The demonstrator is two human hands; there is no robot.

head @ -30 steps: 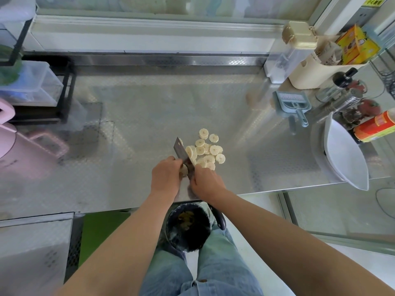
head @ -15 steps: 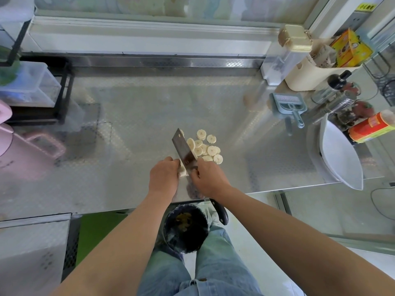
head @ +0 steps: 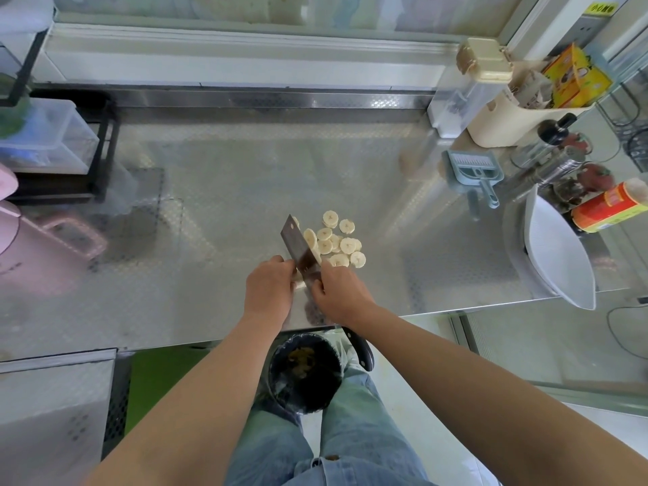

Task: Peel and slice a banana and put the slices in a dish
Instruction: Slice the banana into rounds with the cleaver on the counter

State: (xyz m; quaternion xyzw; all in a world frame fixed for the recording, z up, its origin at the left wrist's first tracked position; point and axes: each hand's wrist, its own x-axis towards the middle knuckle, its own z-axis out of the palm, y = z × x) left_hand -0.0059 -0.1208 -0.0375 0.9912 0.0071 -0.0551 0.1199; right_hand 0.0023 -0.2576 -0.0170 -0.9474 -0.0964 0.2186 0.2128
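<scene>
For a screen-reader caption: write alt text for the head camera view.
A person's right hand holds a cleaver over a banana stub, steadied by the left hand, on a steel counter. Cut slices lie beside the blade; a white dish sits at right.

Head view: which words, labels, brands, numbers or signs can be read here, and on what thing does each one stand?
No text can be read with certainty.
On the yellow sign at the top right: dark characters, too small to read.
On the orange and yellow box in the cream bin: print, too blurred to read.
On the red can beside the white dish: a label, too blurred to read.
</scene>
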